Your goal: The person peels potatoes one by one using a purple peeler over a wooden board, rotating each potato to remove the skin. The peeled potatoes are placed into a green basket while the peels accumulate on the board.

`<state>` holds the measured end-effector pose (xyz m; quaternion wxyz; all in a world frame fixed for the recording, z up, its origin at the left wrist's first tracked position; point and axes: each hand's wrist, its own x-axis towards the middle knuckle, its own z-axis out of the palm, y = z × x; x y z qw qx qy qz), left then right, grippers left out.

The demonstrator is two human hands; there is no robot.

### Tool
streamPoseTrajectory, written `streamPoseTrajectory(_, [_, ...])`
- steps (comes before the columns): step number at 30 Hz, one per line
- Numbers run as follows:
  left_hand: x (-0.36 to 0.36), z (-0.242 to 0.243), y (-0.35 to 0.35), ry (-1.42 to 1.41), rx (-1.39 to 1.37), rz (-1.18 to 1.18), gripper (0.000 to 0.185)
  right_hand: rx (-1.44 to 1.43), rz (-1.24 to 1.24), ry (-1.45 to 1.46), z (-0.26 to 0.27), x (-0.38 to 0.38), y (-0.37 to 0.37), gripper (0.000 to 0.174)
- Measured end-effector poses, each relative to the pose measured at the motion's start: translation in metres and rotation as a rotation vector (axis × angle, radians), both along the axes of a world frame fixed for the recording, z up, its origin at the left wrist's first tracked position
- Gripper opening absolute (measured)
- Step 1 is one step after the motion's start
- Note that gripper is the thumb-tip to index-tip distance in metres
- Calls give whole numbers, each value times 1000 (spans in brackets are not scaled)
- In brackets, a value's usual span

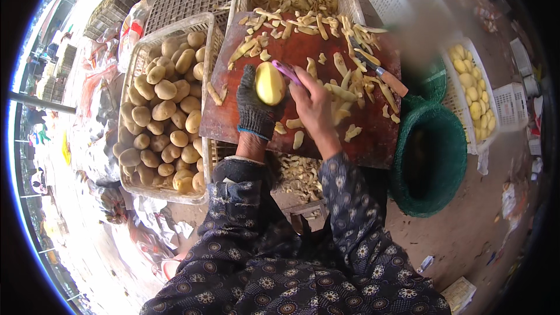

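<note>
My left hand (pixel 259 107), in a dark knitted glove, holds a peeled yellow potato (pixel 270 83) above the reddish-brown board (pixel 245 120). In my bare right hand (pixel 313 100) is a purple-handled peeler (pixel 286 72), its head close to the potato's upper right side; whether the blade touches cannot be made out. Potato peelings (pixel 343 92) lie scattered over the board, thickest at its far edge and right side. A knife (pixel 385 76) with a wooden handle rests among them at the right, its blade partly covered by peel.
Left of the board stands a crate (pixel 204 199) of unpeeled potatoes. A crate (pixel 356 6) of peelings is behind it. Beside its right edge sits a green mesh-covered basket (pixel 455 157); a white crate (pixel 471 144) of peeled potatoes is farther right. Peelings (pixel 299 177) also cover the ground below.
</note>
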<state>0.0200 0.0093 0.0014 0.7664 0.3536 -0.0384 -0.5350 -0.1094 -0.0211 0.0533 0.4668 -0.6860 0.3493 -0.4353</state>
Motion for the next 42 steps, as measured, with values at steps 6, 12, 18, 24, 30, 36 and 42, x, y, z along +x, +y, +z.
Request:
streamPoseTrajectory(6, [-8, 12, -8, 186, 69, 14, 32, 48, 35, 22, -28, -1, -10, 37])
streamPoseTrajectory(12, [-5, 31, 4, -1, 111, 117, 46, -174, -149, 22, -33, -11, 86, 39])
streamPoseTrajectory(18, [-3, 5, 5, -275, -6, 67, 41, 118, -100, -144, -7, -18, 42, 39])
streamPoseTrajectory(24, [-8, 2, 2, -1343, 170, -28, 47, 243, 161, -1, -8, -6, -25, 34])
streamPoseTrajectory(30, [-13, 3, 12, -265, 4, 35, 35, 144, -33, -21, 1, -16, 39, 38])
streamPoseTrajectory(36, [-3, -24, -1, -158, -26, 22, 29, 69, -110, -69, -30, -16, 94, 38])
streamPoseTrajectory(42, [-28, 31, 1, -1231, -49, 119, 36, 285, -144, -196, -16, -27, 51, 38])
